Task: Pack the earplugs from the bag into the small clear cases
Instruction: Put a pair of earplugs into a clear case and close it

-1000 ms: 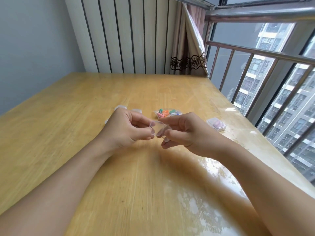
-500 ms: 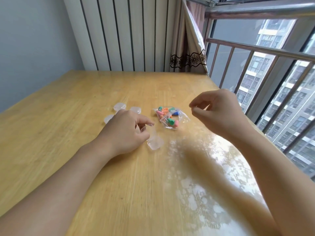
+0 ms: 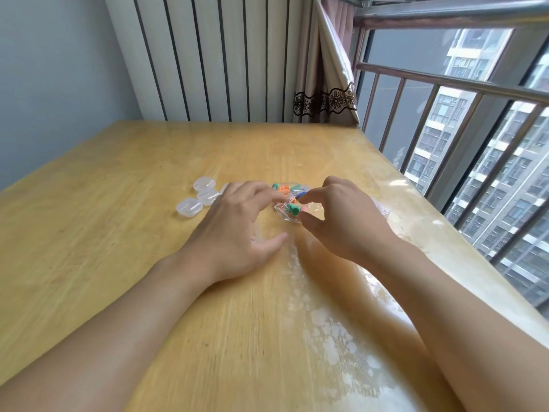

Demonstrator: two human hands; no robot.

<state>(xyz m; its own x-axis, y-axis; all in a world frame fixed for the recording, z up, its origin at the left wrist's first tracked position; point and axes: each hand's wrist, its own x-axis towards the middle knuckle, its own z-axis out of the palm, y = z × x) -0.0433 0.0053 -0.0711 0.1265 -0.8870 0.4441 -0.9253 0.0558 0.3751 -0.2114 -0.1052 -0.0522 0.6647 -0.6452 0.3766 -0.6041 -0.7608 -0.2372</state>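
Pinching thin, slippery bag (image 3: 292, 210) of light, soft earplugs (image 3: 292, 208) mid-counter (image 3: 118, 233), both hands' fingers closing on film: left hand (image 3: 237, 221), right hand (image 3: 341, 215); judging better hold at mouth edge; clear cases (image 3: 199, 197) lying left.

The table (image 3: 124, 233) is yellow wood with a smooth top. It looks shiny near the right hand (image 3: 341, 221), where light bounces off it. The bag (image 3: 292, 211) between the two hands is thin, clear, crinkly plastic. The small cases (image 3: 189, 206) just past the left hand (image 3: 237, 227) are cloudy, smooth plastic. The earplugs (image 3: 292, 209) inside the bag look soft and not shiny.
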